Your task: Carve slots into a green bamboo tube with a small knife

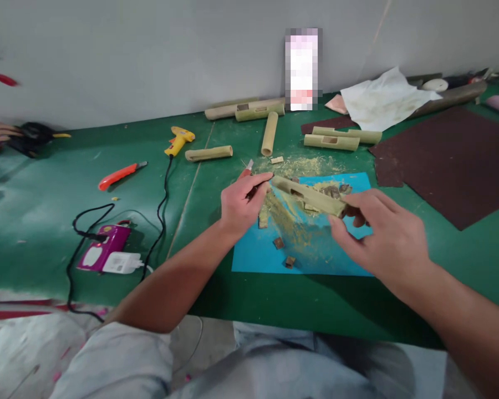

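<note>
A pale green bamboo tube (314,198) with a rectangular slot is held up at a tilt over a blue sheet (249,260). My left hand (243,204) is closed at the tube's far left end. Thumb and fingers of my right hand (378,230) pinch its near right end. Bamboo shavings and several small brown cut pieces (290,261) are scattered on the sheet below. Just behind my left hand, a red-handled blade (249,165) shows in part; I cannot tell whether it is held or lying there.
Other bamboo tubes (210,153) lie behind, some slotted. Leftward are a yellow glue gun (179,141), an orange utility knife (122,176) and a purple power strip (106,246) with cords. Dark brown sheets (449,166) cover the right. Another person's hand (0,138) is at far left.
</note>
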### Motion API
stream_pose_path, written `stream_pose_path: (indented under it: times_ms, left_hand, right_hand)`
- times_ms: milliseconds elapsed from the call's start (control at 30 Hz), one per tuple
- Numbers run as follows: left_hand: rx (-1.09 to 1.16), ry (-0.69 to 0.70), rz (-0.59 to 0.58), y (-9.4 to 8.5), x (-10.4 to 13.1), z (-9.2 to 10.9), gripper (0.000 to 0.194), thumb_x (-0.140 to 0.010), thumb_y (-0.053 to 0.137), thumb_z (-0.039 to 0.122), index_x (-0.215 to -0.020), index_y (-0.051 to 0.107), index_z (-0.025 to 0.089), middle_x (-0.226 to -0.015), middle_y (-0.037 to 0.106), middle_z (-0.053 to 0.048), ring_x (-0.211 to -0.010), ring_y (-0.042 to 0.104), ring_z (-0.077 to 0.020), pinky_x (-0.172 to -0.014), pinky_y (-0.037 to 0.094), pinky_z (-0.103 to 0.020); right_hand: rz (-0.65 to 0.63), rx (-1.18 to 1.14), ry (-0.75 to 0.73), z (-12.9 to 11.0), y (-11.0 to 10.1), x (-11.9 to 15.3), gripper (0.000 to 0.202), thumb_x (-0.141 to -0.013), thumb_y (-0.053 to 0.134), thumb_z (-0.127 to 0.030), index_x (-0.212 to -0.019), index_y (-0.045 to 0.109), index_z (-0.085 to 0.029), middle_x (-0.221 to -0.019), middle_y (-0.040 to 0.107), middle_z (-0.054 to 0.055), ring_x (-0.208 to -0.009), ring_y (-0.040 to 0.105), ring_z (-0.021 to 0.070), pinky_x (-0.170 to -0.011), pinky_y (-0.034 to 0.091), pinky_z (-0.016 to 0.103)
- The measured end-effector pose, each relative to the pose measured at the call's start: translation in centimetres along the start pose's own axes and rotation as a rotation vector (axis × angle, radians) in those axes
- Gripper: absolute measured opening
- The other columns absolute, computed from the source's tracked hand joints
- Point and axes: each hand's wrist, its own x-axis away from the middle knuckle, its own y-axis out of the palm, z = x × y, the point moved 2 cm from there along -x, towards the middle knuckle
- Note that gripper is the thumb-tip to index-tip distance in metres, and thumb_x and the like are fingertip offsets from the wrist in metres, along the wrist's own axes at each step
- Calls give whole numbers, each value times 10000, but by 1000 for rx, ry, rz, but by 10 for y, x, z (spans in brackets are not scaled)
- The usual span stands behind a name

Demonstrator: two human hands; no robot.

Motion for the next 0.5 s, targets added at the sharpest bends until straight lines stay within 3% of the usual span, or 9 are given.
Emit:
stream_pose_path:
  times_ms: [100, 267, 400, 500]
  left_hand:
    - [8, 7, -8, -1, 1, 0, 240, -1008, 606, 317, -1140, 772, 204, -1003, 810, -46, -889, 770, -176, -899, 634, -332]
    - [-44, 57, 67, -4, 2, 5, 218, -1004, 612, 303, -1107, 775, 202, -918, 807, -19, -792, 750, -137, -851, 625, -280]
    - [-18, 83, 52, -3, 2, 7, 196, -998, 619, 254, -1103, 773, 190, -930, 809, -23, -823, 757, -138, -862, 619, -265]
    - [8, 98, 48, -2, 1, 6, 184, -986, 634, 223, -1099, 775, 187, -911, 810, -18, -827, 759, -135, -854, 619, -251]
  right_hand:
    - [130, -130, 13, 4, -7, -5, 139, -906, 628, -301, -1012, 629, -212, -764, 667, -13, -608, 580, 113, -593, 465, 260]
    - [210, -306, 55, 8, -9, -6, 134, -885, 676, -253, -1008, 627, -229, -748, 606, -27, -618, 547, 112, -592, 483, 276]
    - [282, -441, 67, 14, -8, -1, 250, -858, 719, -207, -1103, 676, -233, -781, 588, -19, -640, 557, 125, -597, 504, 300]
    - [363, -481, 103, 21, -9, 7, 334, -819, 779, -267, -1146, 713, -283, -839, 634, -7, -650, 566, 140, -588, 503, 326]
